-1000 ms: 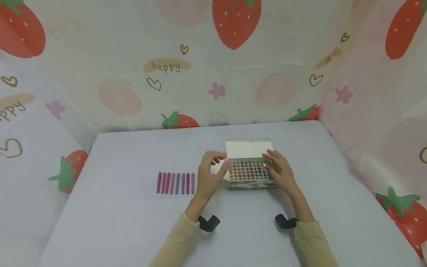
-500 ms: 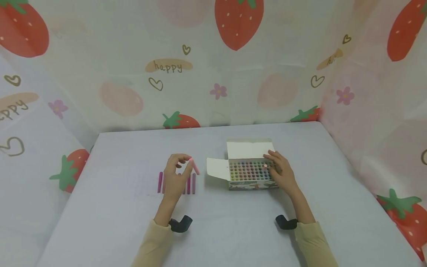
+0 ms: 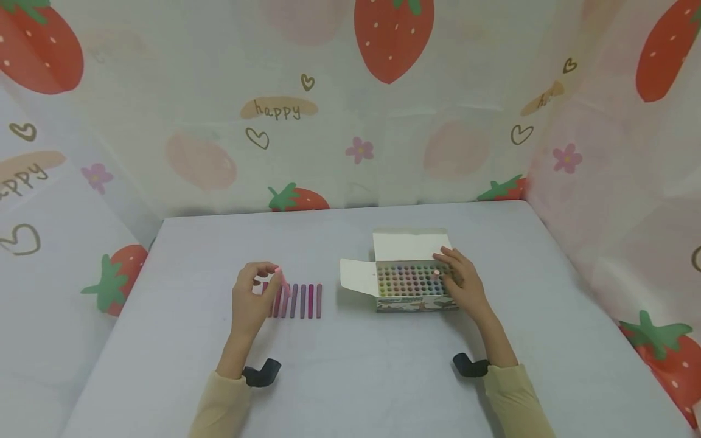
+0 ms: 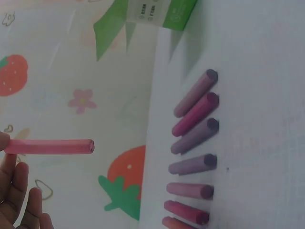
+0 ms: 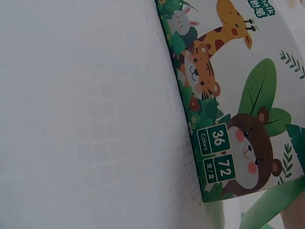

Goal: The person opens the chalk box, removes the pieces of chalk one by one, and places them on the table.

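Note:
My left hand [image 3: 251, 304] pinches a pink chalk stick [image 3: 283, 283] between thumb and fingertips, above the left end of a row of chalk sticks [image 3: 303, 301]. The left wrist view shows that pink stick jutting from the fingertips, apart from the row, whose sticks are purple, magenta and reddish. At the chalk box [image 3: 416, 304], my right hand [image 3: 464, 283] rests on the right side, fingers loosely extended over the edge. One pale chalk stick [image 3: 435, 274] stands higher than the others beside its thumb; contact between them is unclear. The right wrist view mostly shows the box front [image 5: 238, 119].
The box has its back lid [image 3: 411, 244] raised and its left flap [image 3: 358, 275] folded out. Several rows of coloured chalk ends fill it. A white cloth [image 3: 361, 377] covers the table. Strawberry-printed sheets [image 3: 328, 121] hang behind and at both sides.
The left hand has carried the pink chalk stick leftward from the box to above the row. The right hand has stayed at the box's right side.

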